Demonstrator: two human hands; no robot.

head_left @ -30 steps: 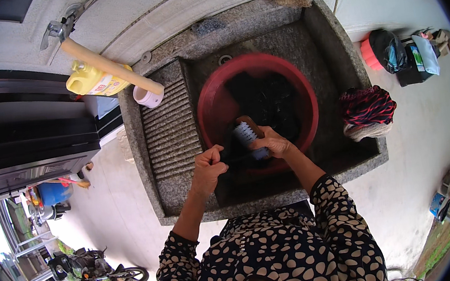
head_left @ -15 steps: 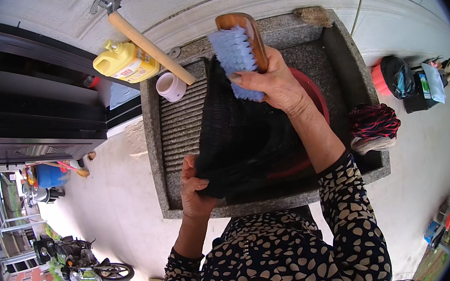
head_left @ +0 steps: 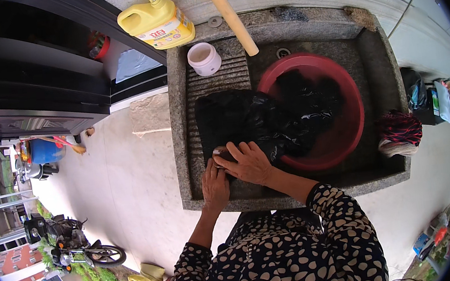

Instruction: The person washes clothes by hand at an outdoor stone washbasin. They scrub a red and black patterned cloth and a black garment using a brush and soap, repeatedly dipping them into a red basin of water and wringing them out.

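Note:
A wet black garment (head_left: 230,115) lies over the ribbed washboard side of the stone sink, and its far part trails into a red basin (head_left: 358,104). My right hand (head_left: 249,162) is closed over a scrub brush (head_left: 223,153) with a brown wooden back, pressed down on the garment near the sink's front left. Its bristles are hidden beneath it. Close beside the brush, my left hand (head_left: 215,186) grips the garment's near left edge, fingers together; the fingertips are partly covered.
The stone sink (head_left: 179,118) has raised walls all round. A white-pink tub (head_left: 204,59) stands on the washboard ribs, beside a wooden handle (head_left: 228,16). A yellow pump jug (head_left: 158,24) is at the back left. Red-and-black cloth strands (head_left: 399,130) hang over the right wall.
The garment has come down from my raised hands onto the washboard. My right hand has brought the brush down and left, turned bristles-down. The view has shifted, showing more of the basin.

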